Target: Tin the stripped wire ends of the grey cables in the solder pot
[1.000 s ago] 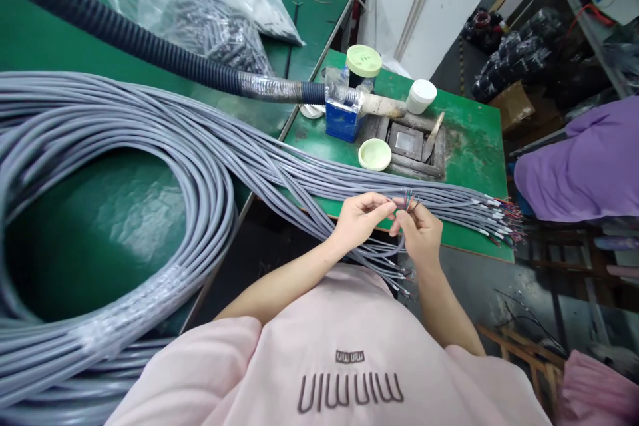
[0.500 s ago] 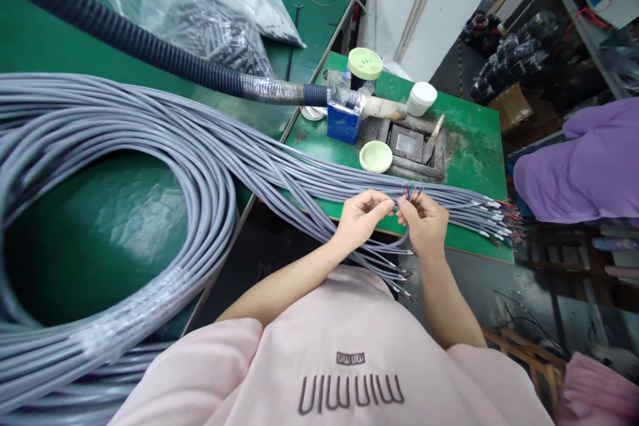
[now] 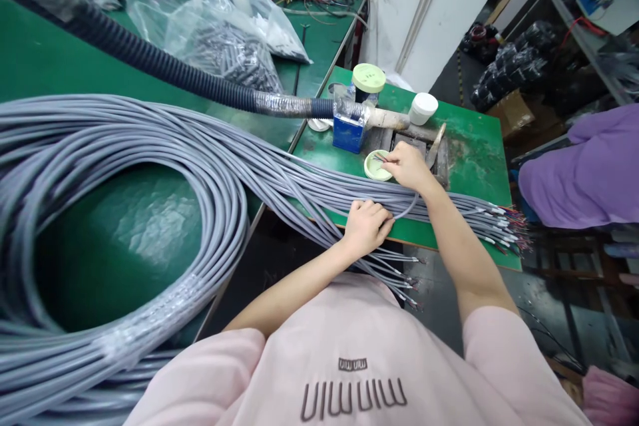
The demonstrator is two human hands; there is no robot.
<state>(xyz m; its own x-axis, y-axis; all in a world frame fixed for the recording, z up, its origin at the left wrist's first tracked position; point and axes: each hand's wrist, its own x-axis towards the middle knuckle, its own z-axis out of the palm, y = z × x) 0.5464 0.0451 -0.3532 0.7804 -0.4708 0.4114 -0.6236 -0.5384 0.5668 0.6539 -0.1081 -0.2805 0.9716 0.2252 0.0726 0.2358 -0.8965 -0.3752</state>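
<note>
My right hand (image 3: 409, 165) is closed on the end of a grey cable (image 3: 409, 209), fingers pinched near its thin coloured wires (image 3: 383, 158). Those wire ends point down into a shallow pale-green dish (image 3: 371, 172); whether they touch its bottom I cannot tell. The same cable bends back from under my right wrist to my left hand (image 3: 365, 226). That hand is wrapped round it, resting by the near edge of a thick bundle of grey cables (image 3: 324, 181). The bundle's stripped ends (image 3: 512, 226) fan out at the right.
A soot-marked square metal pot (image 3: 441, 173) with a flat scraper (image 3: 437, 143) lies behind my right hand. Around it stand a ribbed hose (image 3: 200, 70) with a blue box (image 3: 348, 134), a lidded jar (image 3: 368, 78) and a white tub (image 3: 423, 108). Someone in purple (image 3: 584, 173) is at right.
My right hand has moved forward with the wire ends, from beside my left hand to over the pale-green dish. My left hand has lowered slightly onto the cable farther back.
</note>
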